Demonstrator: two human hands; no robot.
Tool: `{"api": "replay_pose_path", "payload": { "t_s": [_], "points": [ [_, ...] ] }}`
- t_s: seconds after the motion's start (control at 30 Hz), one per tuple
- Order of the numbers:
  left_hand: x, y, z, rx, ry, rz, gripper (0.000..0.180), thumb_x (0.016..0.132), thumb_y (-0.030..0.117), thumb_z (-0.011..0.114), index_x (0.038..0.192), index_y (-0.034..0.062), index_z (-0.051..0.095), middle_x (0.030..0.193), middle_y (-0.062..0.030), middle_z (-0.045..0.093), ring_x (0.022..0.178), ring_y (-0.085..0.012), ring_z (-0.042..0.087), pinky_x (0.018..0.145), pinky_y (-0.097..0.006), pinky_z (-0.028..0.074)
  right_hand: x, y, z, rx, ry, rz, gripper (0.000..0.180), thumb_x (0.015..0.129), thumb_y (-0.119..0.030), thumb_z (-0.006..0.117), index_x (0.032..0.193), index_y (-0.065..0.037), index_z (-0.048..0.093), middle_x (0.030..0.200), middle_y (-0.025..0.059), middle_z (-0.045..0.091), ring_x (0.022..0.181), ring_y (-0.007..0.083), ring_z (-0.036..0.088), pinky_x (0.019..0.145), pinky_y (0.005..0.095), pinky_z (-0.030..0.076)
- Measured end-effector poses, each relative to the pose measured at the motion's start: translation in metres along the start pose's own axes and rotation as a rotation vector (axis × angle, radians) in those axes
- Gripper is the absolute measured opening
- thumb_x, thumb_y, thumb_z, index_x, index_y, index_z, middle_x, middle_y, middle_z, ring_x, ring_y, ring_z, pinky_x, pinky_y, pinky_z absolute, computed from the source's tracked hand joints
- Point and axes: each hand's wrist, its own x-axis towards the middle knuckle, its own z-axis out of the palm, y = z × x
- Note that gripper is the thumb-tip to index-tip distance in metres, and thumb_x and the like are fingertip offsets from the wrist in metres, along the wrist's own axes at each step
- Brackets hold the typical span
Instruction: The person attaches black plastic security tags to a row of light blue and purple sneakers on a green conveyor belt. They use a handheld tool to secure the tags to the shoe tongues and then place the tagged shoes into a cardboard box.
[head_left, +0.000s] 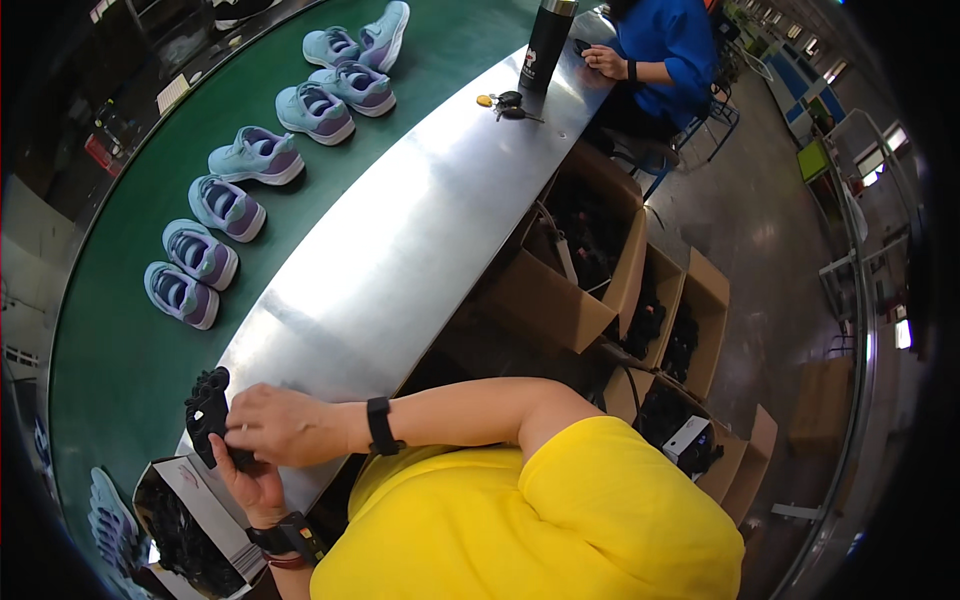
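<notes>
Here's the broad green belt point(110, 260), running alongside the shiny metal counter point(360, 250). A row of pale blue-and-purple shoes point(257, 157) stands on the belt! Down left sits a white-sided carton point(222, 505). Now the right hand point(285, 425), fingers curled against the black item point(207, 405) (pinching or just touching, I can't tell). The left hand point(255, 492) grips that item from below, just above the carton.

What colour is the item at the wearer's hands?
The item is mostly black; best seen in the head view.
</notes>
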Motion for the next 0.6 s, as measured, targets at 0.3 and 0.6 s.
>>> {"api": "replay_pose_path", "payload": {
  "t_s": [0.3, 0.6],
  "points": [
    [0.002, -0.045, 0.052, 0.397, 0.288, 0.106, 0.036, 0.097, 0.033, 0.051, 0.125, 0.0097, 0.052, 0.112, -0.0030, 0.061, 0.103, -0.0145, 0.058, 0.086, -0.030, 0.047, -0.024, 0.007, -0.017, 0.246, 0.179, 0.354, 0.036, 0.077, -0.005, 0.062, 0.111, -0.001, 0.052, 0.108, 0.0173, 0.052, 0.099, 0.0365, 0.051, 0.089, 0.0413, 0.043],
    [0.026, -0.058, 0.104, 0.379, 0.171, 0.069, 0.025, 0.092, 0.014, 0.058, 0.113, 0.0010, 0.056, 0.099, -0.0069, 0.063, 0.086, -0.0166, 0.062, 0.076, -0.030, 0.053, -0.030, 0.023, -0.069, 0.384, 0.116, 0.570, 0.022, 0.083, -0.003, 0.060, 0.105, -0.004, 0.059, 0.103, 0.0093, 0.056, 0.093, 0.0195, 0.056, 0.080, 0.0304, 0.046]
  ]
}}
